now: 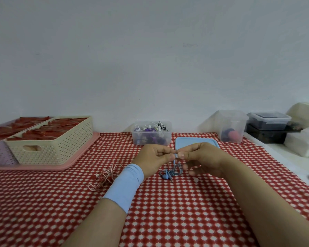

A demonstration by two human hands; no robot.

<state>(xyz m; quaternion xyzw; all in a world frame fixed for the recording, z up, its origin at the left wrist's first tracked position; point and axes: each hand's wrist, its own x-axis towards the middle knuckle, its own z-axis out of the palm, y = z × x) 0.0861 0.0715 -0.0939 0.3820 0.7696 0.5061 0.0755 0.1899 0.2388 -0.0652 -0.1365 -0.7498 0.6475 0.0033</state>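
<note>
Seemingly you're mid-untangle, L hand (154, 156) & R hand (202, 158) both pinching the blue earphone cord (169, 173); next needs loops eased apart, no yanking.

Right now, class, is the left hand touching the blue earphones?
Touching: the head view shows the left hand pinching the blue earphones by their cord.

earphones (170, 172) on tablecloth (168, 211), lid (185, 141) behind, basket (52, 139) far left.
</note>
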